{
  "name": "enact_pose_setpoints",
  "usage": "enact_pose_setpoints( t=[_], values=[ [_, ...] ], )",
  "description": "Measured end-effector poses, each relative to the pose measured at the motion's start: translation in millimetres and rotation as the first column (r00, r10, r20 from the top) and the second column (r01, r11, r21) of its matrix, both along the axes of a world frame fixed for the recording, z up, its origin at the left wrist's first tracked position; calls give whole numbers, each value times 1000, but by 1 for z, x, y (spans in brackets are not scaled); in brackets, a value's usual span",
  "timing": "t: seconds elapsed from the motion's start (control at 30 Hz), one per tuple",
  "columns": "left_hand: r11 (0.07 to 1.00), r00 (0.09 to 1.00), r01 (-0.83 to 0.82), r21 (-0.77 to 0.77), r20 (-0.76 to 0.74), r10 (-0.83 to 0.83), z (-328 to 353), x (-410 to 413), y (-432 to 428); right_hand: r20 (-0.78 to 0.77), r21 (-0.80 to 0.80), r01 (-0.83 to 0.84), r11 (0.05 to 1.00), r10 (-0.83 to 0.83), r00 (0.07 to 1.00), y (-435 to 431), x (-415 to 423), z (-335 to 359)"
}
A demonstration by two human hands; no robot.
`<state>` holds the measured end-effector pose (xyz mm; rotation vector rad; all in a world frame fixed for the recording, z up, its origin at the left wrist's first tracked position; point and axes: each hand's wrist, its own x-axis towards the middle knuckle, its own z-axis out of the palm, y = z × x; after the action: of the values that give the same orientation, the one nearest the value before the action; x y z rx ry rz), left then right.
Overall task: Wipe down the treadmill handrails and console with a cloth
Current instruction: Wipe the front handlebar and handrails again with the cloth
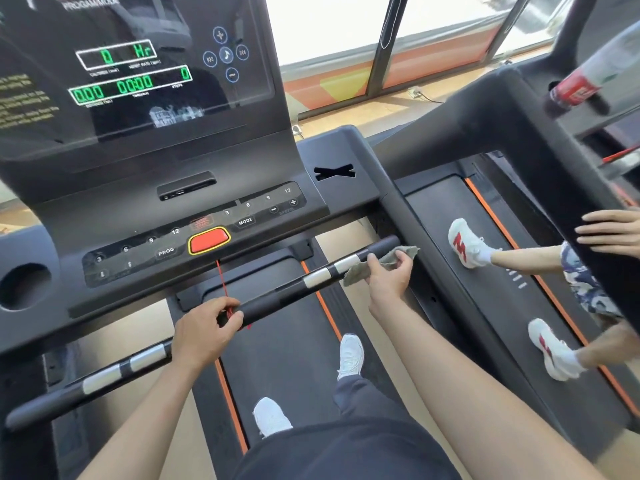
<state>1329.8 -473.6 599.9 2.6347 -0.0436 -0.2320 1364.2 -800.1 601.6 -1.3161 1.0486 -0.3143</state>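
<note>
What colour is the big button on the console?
The button is red with a yellow rim; head view.

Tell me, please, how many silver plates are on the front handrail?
4. On the handrail, one plate is beside the cloth in the right hand, a second just below; a third and fourth lie past the left hand. Hands may hide others.

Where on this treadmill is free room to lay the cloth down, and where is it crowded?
Free: the flat shelf around the X-shaped slot, right of the speed keys; the round cup holder left of the key panel. Crowded: the front bar, left hand and red cord at its middle, right hand and cloth at its end.
</note>
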Motion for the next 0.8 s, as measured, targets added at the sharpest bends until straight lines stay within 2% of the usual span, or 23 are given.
enact_pose_setpoints(
  t=[0.03,0.1,0.17,0.23,0.33,0.6,0.7,0.8],
  values=[
    [1000,1000,1,1,1,-1,0,0,0,7,177,38,983,-40,999,-1,3,0],
    [1000,1000,-6,1,-1,6,1,-1,-1,37,489,8,872,-30,999,-8,3,2],
    [1000,1000,-14,3,0,14,2,-1,-2,96,665,-85,742,28,995,-16,-2,6],
    [1000,1000,-12,7,11,12,4,-1,-3,134,769,-144,623,63,989,-22,-7,2],
    [1000,1000,-7,16,20,6,5,-2,-4,157,845,-180,503,89,984,-16,-13,0],
    [1000,1000,2,31,-6,-2,7,-2,-5,145,923,-184,337,139,980,34,-30,2],
    [999,1000,2,33,-6,-2,7,-2,-5,123,936,-141,323,76,990,32,-35,2],
    [999,1000,-2,38,0,2,7,-3,-5,95,930,-77,360,-33,995,16,-33,6]
  ],
)
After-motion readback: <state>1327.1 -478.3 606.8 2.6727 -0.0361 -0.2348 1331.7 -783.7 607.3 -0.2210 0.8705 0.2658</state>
